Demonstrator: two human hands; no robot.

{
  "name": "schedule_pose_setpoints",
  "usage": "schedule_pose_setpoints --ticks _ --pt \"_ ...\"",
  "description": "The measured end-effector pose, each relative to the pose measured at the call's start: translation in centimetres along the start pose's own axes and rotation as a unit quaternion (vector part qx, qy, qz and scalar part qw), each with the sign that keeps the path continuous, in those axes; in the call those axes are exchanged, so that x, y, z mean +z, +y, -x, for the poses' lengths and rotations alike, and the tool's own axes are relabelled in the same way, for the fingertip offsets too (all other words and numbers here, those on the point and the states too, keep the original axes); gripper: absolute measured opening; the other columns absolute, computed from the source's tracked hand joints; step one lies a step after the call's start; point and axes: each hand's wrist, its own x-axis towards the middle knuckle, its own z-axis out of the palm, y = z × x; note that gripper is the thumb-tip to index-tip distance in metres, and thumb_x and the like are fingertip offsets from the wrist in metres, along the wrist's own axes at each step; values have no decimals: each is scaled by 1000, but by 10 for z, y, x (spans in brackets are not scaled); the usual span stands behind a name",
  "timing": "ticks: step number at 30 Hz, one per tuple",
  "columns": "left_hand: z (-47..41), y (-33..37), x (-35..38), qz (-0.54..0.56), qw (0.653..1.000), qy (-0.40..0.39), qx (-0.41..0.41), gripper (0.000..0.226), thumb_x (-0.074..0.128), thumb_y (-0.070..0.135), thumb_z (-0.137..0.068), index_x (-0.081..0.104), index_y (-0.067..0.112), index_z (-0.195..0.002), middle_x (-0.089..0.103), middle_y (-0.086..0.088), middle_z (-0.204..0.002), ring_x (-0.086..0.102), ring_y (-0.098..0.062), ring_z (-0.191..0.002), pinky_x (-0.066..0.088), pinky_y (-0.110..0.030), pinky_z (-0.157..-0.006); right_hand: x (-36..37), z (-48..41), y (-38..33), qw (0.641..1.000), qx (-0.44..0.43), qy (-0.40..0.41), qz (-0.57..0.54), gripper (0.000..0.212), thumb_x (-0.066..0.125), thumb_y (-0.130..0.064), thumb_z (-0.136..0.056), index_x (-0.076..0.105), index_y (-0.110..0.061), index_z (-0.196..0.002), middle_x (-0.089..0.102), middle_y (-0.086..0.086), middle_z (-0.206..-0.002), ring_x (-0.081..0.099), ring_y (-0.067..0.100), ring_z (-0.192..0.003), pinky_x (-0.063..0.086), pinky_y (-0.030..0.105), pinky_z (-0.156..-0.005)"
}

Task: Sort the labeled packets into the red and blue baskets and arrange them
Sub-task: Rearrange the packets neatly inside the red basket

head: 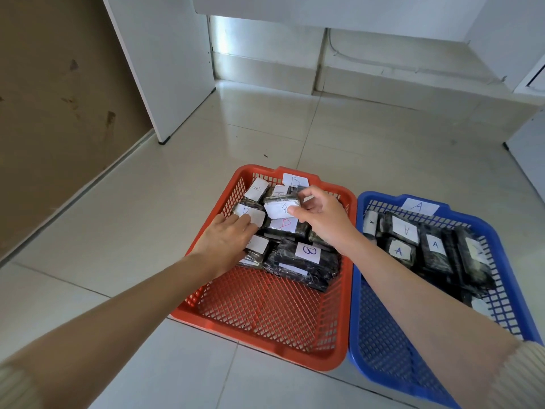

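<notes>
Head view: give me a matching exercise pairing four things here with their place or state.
Things:
1. red basket
2. blue basket
3. left hand
4. right hand

States:
a. pinches a packet by its label
b. tagged A, holds A packets
c. tagged B, holds B packets
d. rests on a packet at the basket's left wall

Pairs: 1-c, 2-b, 3-d, 4-a

B packets [306,255] in left basket [259,335], A packets [405,228] in right basket [383,364]
</notes>
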Motion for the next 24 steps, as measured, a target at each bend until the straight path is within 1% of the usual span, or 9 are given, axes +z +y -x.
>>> schedule_pose_setpoints --ticks 2,4,6,9,12,15,17,20,24 --pt "3 -1 1 54 999 9 -4 47 76 23 -71 57 12 -113 59 -5 -107 62 -26 -94 49 -38 -81 0 -1 0 1000 6 13 -2 20 69 -27 -84 59 -18 -98 67 5 -91 63 15 -80 44 21 -67" --pt "7 -2 -1 113 993 5 -15 47 74 24 -75 54 12 -116 56 -4 -110 60 -24 -96 49 -36 -84 1 -2 0 1000 13 27 -4 20 68 -29 -84 59 -19 -99 67 6 -92 64 17 -80 42 22 -64" --pt "12 -7 -2 148 989 19 -19 43 67 35 -81 53 14 -116 55 -1 -112 57 -20 -99 48 -34 -87 1 -3 0 999 16 39 -2 22 67 -29 -85 59 -17 -101 67 7 -93 65 19 -81 42 22 -62" --pt "19 -14 -3 147 985 86 -14 38 47 49 -87 60 16 -100 60 1 -95 61 -17 -86 51 -35 -80 1 -4 0 999 20 49 -9 24 66 -29 -86 58 -15 -104 68 8 -93 66 20 -79 42 22 -59" --pt "12 -24 0 156 979 125 -42 30 41 34 -94 61 16 -108 60 -3 -108 62 -22 -96 48 -40 -85 0 -5 -1 998 21 60 -17 22 66 -28 -87 58 -14 -102 69 7 -92 66 18 -76 41 21 -58" --pt "-6 -29 -1 161 982 60 -74 40 47 24 -96 46 28 -135 42 -4 -139 52 -26 -117 35 -43 -104 1 -6 -1 997 24 70 -31 21 65 -28 -87 58 -14 -100 69 5 -91 66 17 -74 40 21 -58" --pt "-19 -29 0 145 986 -15 -75 49 45 25 -97 32 38 -142 28 0 -148 42 -26 -125 25 -40 -110 1 -7 -1 996 29 76 -42 20 65 -27 -87 58 -13 -100 69 5 -90 65 14 -72 39 20 -57" --pt "-31 -24 0 130 985 -67 -93 51 45 28 -97 27 42 -143 24 1 -149 35 -34 -127 29 -42 -110 0 -7 1 994 37 85 -54 20 66 -26 -87 59 -13 -100 69 4 -88 64 11 -69 39 21 -58" --pt "-39 -23 -2 60 996 -47 -47 48 44 29 -97 29 31 -144 33 -5 -144 40 -27 -128 21 -37 -111 -3 -6 6 993 49 86 -56 20 66 -29 -86 58 -15 -98 69 1 -88 65 10 -68 41 24 -59"
